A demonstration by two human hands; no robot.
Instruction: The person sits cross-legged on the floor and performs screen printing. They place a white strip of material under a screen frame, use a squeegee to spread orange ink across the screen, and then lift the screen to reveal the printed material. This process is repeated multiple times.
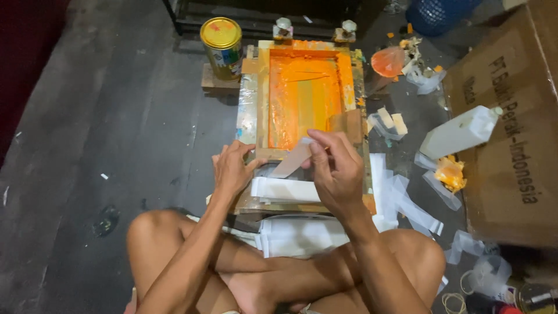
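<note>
I sit cross-legged on the floor before a wooden screen-printing frame (pixel 263 87) whose mesh is coated with orange ink (pixel 302 96). My right hand (pixel 334 168) pinches a pale strip of material (pixel 290 161) and holds it tilted over the frame's near edge. My left hand (pixel 232 168) rests on that near edge, fingers bent, touching the frame just left of the strip. A stack of white strips (pixel 285 190) lies under both hands, and more white strips (pixel 299 235) sit by my knees.
A yellow-lidded can (pixel 222 47) stands on a wood block at the frame's far left. A white plastic bottle (pixel 462 132) lies against a cardboard box (pixel 511 134) on the right. Clear plastic scraps (pixel 415 206), orange-stained rags and small blocks litter the dark floor to the right.
</note>
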